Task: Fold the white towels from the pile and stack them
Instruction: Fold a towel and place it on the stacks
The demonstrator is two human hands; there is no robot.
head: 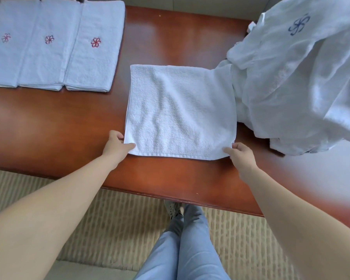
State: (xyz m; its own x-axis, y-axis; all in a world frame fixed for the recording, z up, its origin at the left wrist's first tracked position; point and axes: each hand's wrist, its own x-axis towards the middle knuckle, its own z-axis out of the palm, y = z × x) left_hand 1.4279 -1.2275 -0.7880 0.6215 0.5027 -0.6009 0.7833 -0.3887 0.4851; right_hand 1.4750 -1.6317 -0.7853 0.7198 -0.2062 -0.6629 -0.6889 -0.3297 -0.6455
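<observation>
A white towel [180, 112] lies spread flat and square on the brown wooden table [55, 122], in the middle. My left hand [115, 145] pinches its near left corner, thumb on top. My right hand [240, 155] pinches its near right corner. The towel's far right edge runs under the loose pile of white towels [295, 77] at the right, whose top piece shows a blue embroidered emblem. At the far left, three folded white towels [53, 45] with red emblems lie side by side.
The table's near edge [170, 197] runs across in front of me. Below it are a beige patterned carpet [113, 225] and my legs in light blue jeans [182, 245]. Bare wood shows between the folded towels and the spread towel.
</observation>
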